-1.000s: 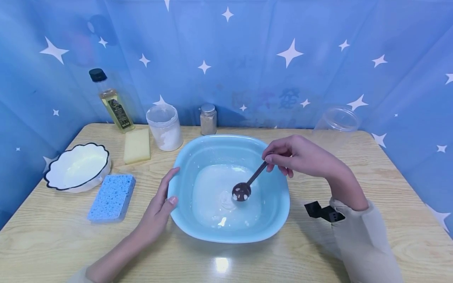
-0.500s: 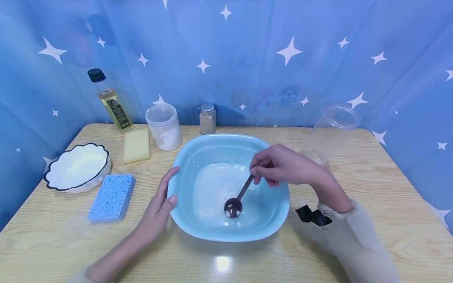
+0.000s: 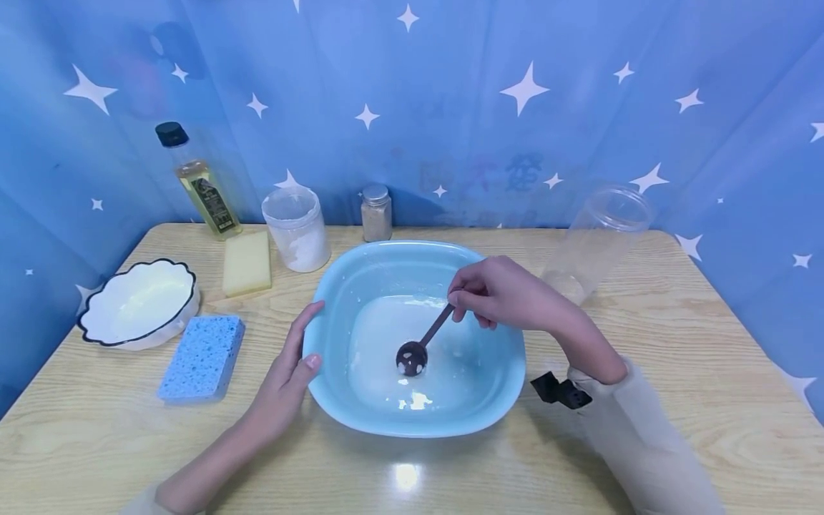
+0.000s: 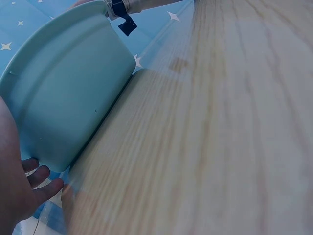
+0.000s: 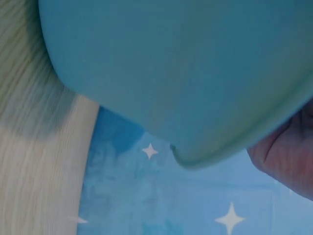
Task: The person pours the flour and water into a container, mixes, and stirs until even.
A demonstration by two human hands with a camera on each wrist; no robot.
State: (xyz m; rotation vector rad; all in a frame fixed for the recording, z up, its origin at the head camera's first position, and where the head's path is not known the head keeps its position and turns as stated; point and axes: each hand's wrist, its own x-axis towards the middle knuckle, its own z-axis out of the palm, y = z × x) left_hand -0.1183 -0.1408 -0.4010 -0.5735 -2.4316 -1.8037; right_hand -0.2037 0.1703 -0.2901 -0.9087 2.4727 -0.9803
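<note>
A light-blue plastic basin (image 3: 412,428) holds a cloudy, whitish liquid. My left hand (image 3: 286,375) holds its left side, thumb at the rim and fingers against the outer wall; the left wrist view shows fingertips (image 4: 41,174) at that wall. Over the basin's right part, my right hand (image 3: 492,292) pinches the handle end of a dark brown spoon (image 3: 412,357). Its round bowl is down in the liquid near the middle, with white bits on it. In the right wrist view the basin wall (image 5: 161,63) hides the spoon, and only part of the hand (image 5: 288,156) shows.
Left of the basin are a blue sponge (image 3: 202,357), a scalloped white bowl (image 3: 141,304) and a yellow sponge (image 3: 247,265). Behind stand an oil bottle (image 3: 207,197), a tub of white powder (image 3: 297,232) and a small shaker jar (image 3: 376,214). A clear container (image 3: 599,239) stands back right.
My right hand has moved left and inward over the basin, carrying the spoon's bowl leftward through the liquid. My left hand stays at the basin's left side.
</note>
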